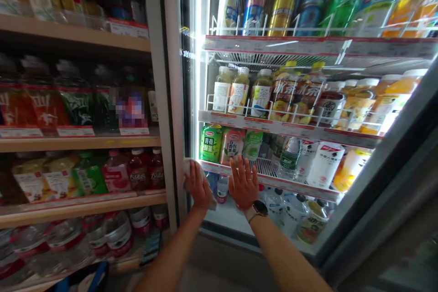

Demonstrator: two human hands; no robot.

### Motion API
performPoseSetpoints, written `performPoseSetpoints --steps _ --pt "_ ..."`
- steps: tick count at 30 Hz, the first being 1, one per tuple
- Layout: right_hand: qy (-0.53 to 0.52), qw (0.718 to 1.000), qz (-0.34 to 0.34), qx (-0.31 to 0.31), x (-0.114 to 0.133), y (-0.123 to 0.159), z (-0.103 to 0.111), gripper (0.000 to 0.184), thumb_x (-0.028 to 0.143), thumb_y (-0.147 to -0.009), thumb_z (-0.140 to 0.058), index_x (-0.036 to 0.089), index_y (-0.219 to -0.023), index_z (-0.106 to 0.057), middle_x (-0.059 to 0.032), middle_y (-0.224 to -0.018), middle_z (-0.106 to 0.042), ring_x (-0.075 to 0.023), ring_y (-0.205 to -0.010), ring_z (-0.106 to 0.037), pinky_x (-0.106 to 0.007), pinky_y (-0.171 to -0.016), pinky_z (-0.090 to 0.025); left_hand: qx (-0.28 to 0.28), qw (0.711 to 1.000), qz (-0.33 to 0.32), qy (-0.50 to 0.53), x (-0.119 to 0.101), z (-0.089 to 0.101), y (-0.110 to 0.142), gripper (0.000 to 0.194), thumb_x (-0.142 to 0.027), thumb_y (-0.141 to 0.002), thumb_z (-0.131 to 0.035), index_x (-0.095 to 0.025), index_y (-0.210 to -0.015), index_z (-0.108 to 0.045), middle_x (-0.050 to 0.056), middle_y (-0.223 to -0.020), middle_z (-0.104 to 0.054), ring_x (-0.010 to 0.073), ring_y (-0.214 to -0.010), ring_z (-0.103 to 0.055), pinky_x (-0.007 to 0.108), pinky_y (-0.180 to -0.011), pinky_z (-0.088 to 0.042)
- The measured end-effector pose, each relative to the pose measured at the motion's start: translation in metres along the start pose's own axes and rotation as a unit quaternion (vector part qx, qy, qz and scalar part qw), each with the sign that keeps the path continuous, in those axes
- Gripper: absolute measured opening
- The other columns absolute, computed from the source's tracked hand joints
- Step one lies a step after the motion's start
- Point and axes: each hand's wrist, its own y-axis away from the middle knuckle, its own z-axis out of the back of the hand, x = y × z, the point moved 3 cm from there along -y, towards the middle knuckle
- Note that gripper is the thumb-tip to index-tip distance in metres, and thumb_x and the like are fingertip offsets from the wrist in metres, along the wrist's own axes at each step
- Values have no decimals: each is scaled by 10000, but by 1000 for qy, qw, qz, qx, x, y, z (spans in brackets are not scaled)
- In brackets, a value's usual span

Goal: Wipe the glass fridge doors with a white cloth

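Observation:
My left hand (199, 187) presses a pale cloth (187, 166) against the left side of the glass fridge door (190, 100). The cloth shows above the fingers and below the palm. To its right, my right hand (243, 185) lies flat on the glass with fingers spread and holds nothing. A smartwatch (260, 208) is on the right wrist. Behind the glass near my hands stand a green drink carton (211, 142), a red tea carton (232, 145) and a clear water bottle (290, 157).
Cans (255, 7) and tea bottles (262, 92) fill the upper fridge racks. A dark door frame (369, 169) slants along the right. Wooden shelves (82, 143) with bottled drinks stand left. A dark phone-like object (150, 247) and a blue-and-black item (84, 278) are low left.

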Motion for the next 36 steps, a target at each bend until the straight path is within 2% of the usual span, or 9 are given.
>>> performPoseSetpoints --steps 7,12,15,17,20,25,28,32,36 --pt "-10 1000 -2 -6 0 -1 2 660 254 -943 -474 175 -1548 -221 -118 -1495 -465 -250 -1444 -331 -433 -1186 -203 22 997 -75 -25 -29 -10 6 558 -230 -995 -290 -178 -1542 -193 136 -1544 -356 214 -1460 -282 467 -1232 -119" --pt "-15 1000 -2 -1 0 1 -1 661 216 -940 -466 178 -1551 -215 -134 -1497 -459 -256 -1442 -335 -438 -1182 -210 100 973 -209 -12 -50 -11 15 585 -184 -974 -321 -176 -1543 -183 103 -1477 -474 194 -1439 -329 421 -1226 -182" --pt "-1 1000 1 -6 0 1 -1 647 236 -950 -459 174 -1549 -224 -133 -1488 -471 -252 -1449 -322 -442 -1188 -197 106 952 -287 -22 -46 -5 8 601 -147 -956 -372 -189 -1536 -220 75 -1411 -552 170 -1442 -318 374 -1223 -192" --pt "6 1000 1 -6 0 1 -1 647 260 -953 -469 172 -1547 -230 -129 -1487 -475 -250 -1451 -319 -439 -1190 -194 106 945 -307 -37 -35 0 0 603 -140 -953 -391 -190 -1533 -235 73 -1406 -557 162 -1442 -317 354 -1220 -194" --pt "6 1000 1 -4 0 0 0 646 258 -953 -467 172 -1547 -228 -122 -1489 -474 -251 -1448 -324 -437 -1192 -193 103 951 -284 -63 -13 9 -14 600 -151 -960 -370 -171 -1538 -214 103 -1440 -516 180 -1431 -341 367 -1214 -209" --pt "1 1000 3 -9 0 0 2 650 263 -951 -467 170 -1547 -227 -121 -1484 -481 -255 -1441 -338 -442 -1194 -191 81 977 -182 -76 11 17 -23 616 -174 -966 -342 -161 -1551 -147 144 -1526 -382 214 -1431 -338 408 -1211 -221" --pt "0 1000 3 -6 0 -1 1 652 262 -945 -473 167 -1545 -235 -118 -1482 -484 -253 -1438 -342 -437 -1193 -196 56 988 -126 -65 6 13 -20 604 -188 -977 -325 -165 -1552 -140 143 -1550 -334 220 -1444 -309 422 -1219 -198" --pt "5 1000 4 -13 0 -1 1 646 257 -943 -475 169 -1542 -249 -111 -1473 -497 -246 -1431 -354 -429 -1191 -197 11 997 -64 -49 -15 1 -13 576 -185 -989 -323 -167 -1545 -175 137 -1558 -312 205 -1457 -274 409 -1213 -218" --pt "1 1000 4 -17 0 -1 0 645 256 -944 -477 163 -1541 -251 -117 -1456 -517 -241 -1439 -337 -427 -1192 -188 6 993 -114 -44 -38 -10 -5 565 -183 -992 -347 -168 -1538 -202 133 -1526 -367 193 -1440 -312 400 -1213 -225"
